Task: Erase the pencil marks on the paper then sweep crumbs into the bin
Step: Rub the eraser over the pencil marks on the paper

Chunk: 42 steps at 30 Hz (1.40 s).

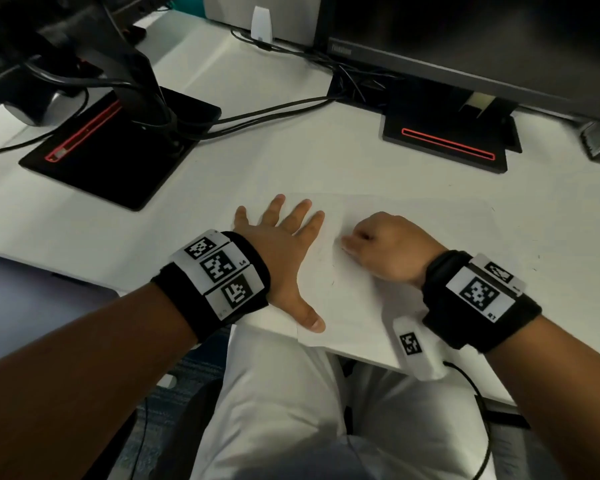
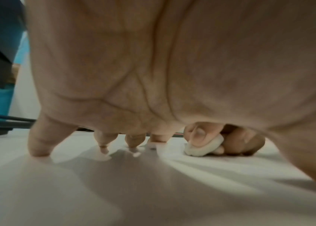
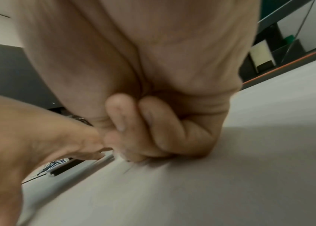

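Note:
A white sheet of paper point(image 1: 413, 244) lies on the white desk near its front edge, with faint pencil marks point(image 1: 332, 281) close to its left side. My left hand point(image 1: 284, 244) lies flat on the sheet's left part, fingers spread and straight, holding it down. My right hand point(image 1: 378, 247) is curled into a fist on the paper. It pinches a white eraser point(image 2: 203, 147) between thumb and fingers, and the eraser touches the sheet. In the right wrist view the curled fingers point(image 3: 153, 130) hide the eraser. No bin is in sight.
Two black monitor stands with red trim stand behind the paper, one at the back left point(image 1: 118, 147) and one at the back right point(image 1: 447, 140). Black cables point(image 1: 274, 112) run between them. The desk's front edge point(image 1: 361, 355) is just under my wrists, above my lap.

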Each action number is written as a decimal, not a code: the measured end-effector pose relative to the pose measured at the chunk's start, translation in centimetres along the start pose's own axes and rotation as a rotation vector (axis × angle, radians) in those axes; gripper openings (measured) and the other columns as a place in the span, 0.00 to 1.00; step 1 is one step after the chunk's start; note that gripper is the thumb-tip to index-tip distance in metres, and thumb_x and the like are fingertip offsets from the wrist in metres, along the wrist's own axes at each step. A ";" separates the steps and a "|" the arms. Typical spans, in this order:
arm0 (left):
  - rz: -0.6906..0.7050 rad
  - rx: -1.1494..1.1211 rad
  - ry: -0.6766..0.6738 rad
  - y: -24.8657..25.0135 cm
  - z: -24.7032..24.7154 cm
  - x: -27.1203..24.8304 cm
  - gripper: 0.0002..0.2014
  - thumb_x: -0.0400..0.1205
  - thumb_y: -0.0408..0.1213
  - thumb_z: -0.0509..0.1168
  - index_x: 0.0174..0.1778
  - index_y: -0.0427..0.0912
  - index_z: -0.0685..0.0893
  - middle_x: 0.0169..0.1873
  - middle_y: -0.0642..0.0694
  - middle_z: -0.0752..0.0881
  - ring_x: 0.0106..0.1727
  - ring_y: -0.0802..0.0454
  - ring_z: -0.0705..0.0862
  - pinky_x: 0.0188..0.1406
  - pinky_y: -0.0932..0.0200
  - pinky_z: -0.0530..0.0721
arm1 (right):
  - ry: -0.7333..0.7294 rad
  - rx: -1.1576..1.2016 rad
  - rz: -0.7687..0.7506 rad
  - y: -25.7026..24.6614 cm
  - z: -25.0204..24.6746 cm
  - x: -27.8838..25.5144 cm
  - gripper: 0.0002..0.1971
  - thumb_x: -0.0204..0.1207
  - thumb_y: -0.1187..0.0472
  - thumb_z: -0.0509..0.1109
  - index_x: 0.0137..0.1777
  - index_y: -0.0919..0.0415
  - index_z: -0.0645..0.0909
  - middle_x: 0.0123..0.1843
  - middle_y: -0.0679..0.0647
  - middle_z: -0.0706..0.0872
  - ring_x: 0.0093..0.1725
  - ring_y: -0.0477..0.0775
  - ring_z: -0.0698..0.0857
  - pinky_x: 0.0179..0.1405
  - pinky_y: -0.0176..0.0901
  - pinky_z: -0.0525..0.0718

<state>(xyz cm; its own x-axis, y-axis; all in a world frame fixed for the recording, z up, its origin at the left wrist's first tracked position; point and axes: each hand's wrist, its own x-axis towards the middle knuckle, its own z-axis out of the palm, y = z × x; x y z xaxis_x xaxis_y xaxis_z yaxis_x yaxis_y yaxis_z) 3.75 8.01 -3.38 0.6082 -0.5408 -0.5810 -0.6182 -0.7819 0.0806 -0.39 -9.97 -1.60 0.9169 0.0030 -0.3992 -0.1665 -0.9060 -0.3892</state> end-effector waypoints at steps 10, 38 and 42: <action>0.001 -0.062 0.043 -0.2 -0.7 0.2 0.66 0.63 0.80 0.66 0.87 0.55 0.35 0.86 0.54 0.33 0.87 0.43 0.33 0.80 0.22 0.48 | -0.207 0.243 -0.026 0.0 0.9 -0.2 0.22 0.83 0.47 0.64 0.33 0.61 0.79 0.27 0.54 0.82 0.24 0.53 0.77 0.30 0.45 0.78; -0.020 -0.050 0.158 -0.4 -0.3 0.5 0.60 0.66 0.81 0.62 0.87 0.58 0.41 0.87 0.59 0.39 0.88 0.46 0.40 0.78 0.27 0.59 | -0.169 -0.075 -0.116 -1.3 0.6 0.3 0.21 0.85 0.49 0.61 0.34 0.61 0.78 0.30 0.52 0.81 0.30 0.51 0.76 0.32 0.43 0.73; -0.024 -0.064 0.144 -0.3 -0.4 0.5 0.60 0.66 0.80 0.63 0.87 0.58 0.41 0.87 0.59 0.39 0.88 0.46 0.39 0.79 0.27 0.57 | -0.060 0.007 -0.019 -0.5 -0.9 1.7 0.22 0.85 0.48 0.62 0.34 0.63 0.80 0.31 0.54 0.81 0.30 0.51 0.76 0.32 0.43 0.73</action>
<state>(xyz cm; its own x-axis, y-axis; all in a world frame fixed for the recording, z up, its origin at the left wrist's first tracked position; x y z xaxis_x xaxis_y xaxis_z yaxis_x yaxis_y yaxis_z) 4.43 7.86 -3.32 0.6905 -0.5571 -0.4613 -0.5727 -0.8107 0.1218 1.58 -9.88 -1.39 0.8963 0.0460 -0.4410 -0.1521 -0.9024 -0.4032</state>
